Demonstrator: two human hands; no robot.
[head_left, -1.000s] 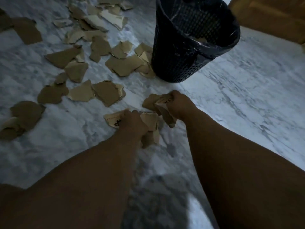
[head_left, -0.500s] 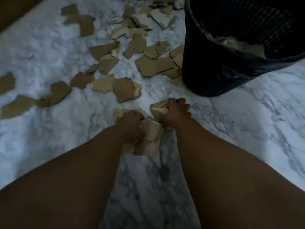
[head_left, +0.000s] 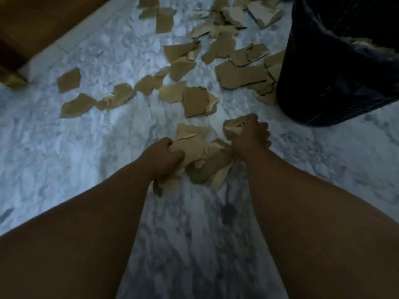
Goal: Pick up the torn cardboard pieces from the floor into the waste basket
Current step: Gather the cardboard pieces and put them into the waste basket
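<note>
Several torn brown cardboard pieces (head_left: 239, 75) lie scattered over the white marble floor (head_left: 86, 147), reaching from the middle to the top. My left hand (head_left: 163, 156) grips a bunch of cardboard pieces (head_left: 192, 147) low over the floor. Just to its right, my right hand (head_left: 250, 137) grips another crumpled wad of cardboard (head_left: 232, 127). More pieces hang between and under both hands. The black mesh waste basket (head_left: 336, 91) with a dark liner stands at the upper right, some cardboard showing inside it.
A brown wooden piece of furniture (head_left: 38, 24) fills the upper left corner, its foot on the floor. Cardboard pieces lie pressed against the basket's left base. A dark shadow lies on the marble between my forearms.
The view has shifted right and closer to the basket, which now sits at the frame's edge. Both hands have drawn together, still holding their cardboard bunches.
</note>
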